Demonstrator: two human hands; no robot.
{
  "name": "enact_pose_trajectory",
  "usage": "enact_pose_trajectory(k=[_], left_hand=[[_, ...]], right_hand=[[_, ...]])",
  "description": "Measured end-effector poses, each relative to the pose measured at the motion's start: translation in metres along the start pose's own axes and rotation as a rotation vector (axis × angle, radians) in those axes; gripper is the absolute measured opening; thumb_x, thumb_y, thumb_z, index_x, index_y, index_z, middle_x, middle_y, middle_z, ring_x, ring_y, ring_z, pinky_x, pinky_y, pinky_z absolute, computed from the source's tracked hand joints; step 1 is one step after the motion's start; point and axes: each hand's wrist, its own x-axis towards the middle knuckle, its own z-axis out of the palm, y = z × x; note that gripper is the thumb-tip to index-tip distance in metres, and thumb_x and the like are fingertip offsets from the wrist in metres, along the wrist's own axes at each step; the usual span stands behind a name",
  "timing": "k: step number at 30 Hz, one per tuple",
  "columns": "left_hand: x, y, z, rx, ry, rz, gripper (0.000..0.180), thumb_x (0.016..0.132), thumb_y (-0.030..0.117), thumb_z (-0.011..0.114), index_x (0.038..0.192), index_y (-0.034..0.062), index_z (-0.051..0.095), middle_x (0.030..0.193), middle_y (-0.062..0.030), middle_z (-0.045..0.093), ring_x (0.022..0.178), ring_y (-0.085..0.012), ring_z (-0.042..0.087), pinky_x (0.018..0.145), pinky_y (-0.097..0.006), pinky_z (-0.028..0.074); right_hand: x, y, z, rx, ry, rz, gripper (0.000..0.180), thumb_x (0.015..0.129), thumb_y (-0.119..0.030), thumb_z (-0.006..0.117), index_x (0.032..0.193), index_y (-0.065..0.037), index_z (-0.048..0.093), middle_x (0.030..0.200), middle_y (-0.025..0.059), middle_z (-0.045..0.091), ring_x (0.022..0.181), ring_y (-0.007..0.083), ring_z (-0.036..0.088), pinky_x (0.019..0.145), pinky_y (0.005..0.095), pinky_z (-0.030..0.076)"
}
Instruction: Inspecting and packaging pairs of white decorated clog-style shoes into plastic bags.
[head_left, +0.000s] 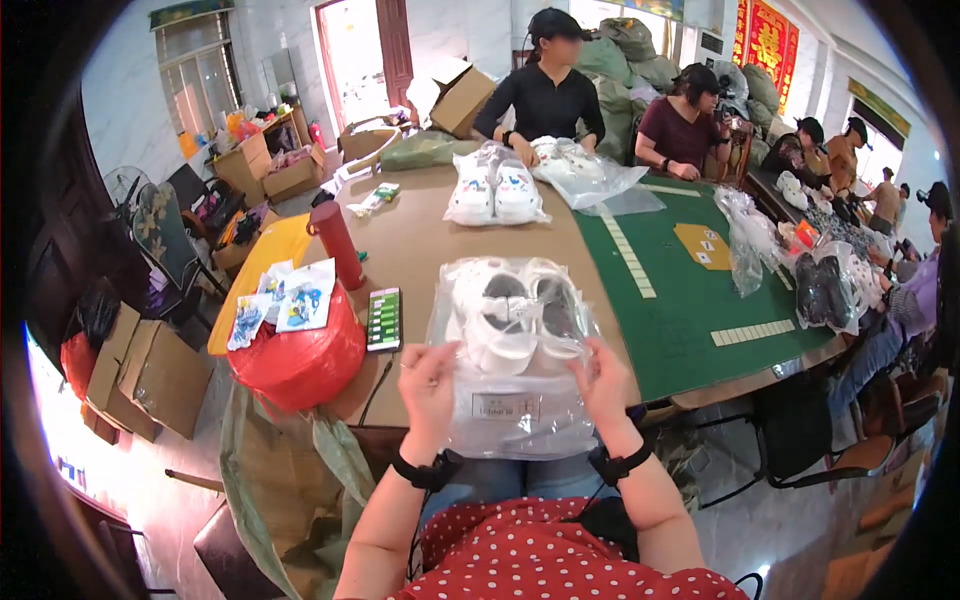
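Observation:
A pair of white clogs (500, 345) with grey insoles lies in a clear plastic bag (520, 420) at the table's near edge, straight in front of me. The lower part of the bag hangs past the edge toward my lap and bears a printed label. My left hand (428, 390) pinches the bag's left side, fingers closed. On the opposite side my right hand (603, 385) grips the bag's right edge between thumb and fingers. Farther up the table sits another bagged pair of white clogs (495, 190) with small coloured decorations.
To my left are a red plastic bundle (300, 350) with small printed packets (305, 295) on top, a phone (384, 320) and a reddish bottle (335, 245). A green mat (665, 300) covers the right side. Across the table, a person in black (555, 95) handles bagged shoes (580, 170).

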Motion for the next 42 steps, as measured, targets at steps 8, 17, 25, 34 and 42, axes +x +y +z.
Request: enact_pose_trajectory(k=[8,17,25,34,42], left_hand=[[-0.045,-0.022,-0.037,0.218,-0.131,-0.227,0.021,0.089,-0.002,0.06,0.105,0.0055,0.072,0.096,-0.0115,0.062,0.081,-0.021,0.065,0.07,-0.029,0.05],[-0.064,-0.026,-0.044,0.201,-0.084,-0.139,0.038,0.09,-0.004,0.057,0.126,0.0076,0.064,0.095,-0.0109,0.061,0.074,-0.0207,0.061,0.068,-0.03,0.05],[-0.054,0.0,-0.06,0.053,-0.229,-0.296,0.055,0.085,0.006,0.07,0.137,0.0055,0.054,0.105,-0.0108,0.061,0.086,-0.0196,0.06,0.072,-0.028,0.053],[-0.008,-0.015,-0.029,0.009,-0.169,-0.426,0.057,0.093,0.031,0.066,0.14,0.0021,0.051,0.134,-0.021,0.054,0.12,-0.034,0.055,0.103,-0.041,0.043],[0.007,-0.05,0.013,0.069,-0.664,-0.645,0.086,0.094,0.052,0.059,0.15,-0.0066,0.032,0.145,-0.0255,0.049,0.137,-0.0306,0.046,0.112,-0.037,0.036]], right_hand=[[-0.021,0.001,-0.014,-0.256,-0.121,0.052,0.043,0.081,-0.022,0.076,0.12,-0.018,0.058,0.069,0.005,0.054,0.062,0.0297,0.06,0.059,0.043,0.046],[-0.02,0.01,-0.057,-0.321,-0.096,-0.14,0.049,0.079,-0.002,0.068,0.125,-0.015,0.061,0.108,0.0106,0.061,0.085,0.0305,0.064,0.069,0.0364,0.053],[-0.033,0.021,-0.094,0.515,-0.282,0.358,0.051,0.093,-0.014,0.063,0.14,-0.005,0.047,0.108,0.0073,0.065,0.078,0.0106,0.061,0.059,0.0227,0.046],[0.002,0.028,-0.07,0.318,-0.172,0.389,0.041,0.101,-0.035,0.056,0.117,0.001,0.065,0.094,0.0038,0.068,0.083,0.0114,0.063,0.072,0.0272,0.05],[0.038,-0.006,-0.03,-0.045,-0.576,0.471,0.071,0.086,-0.056,0.067,0.118,0.008,0.064,0.109,0.0224,0.07,0.101,0.0331,0.068,0.09,0.0401,0.05]])
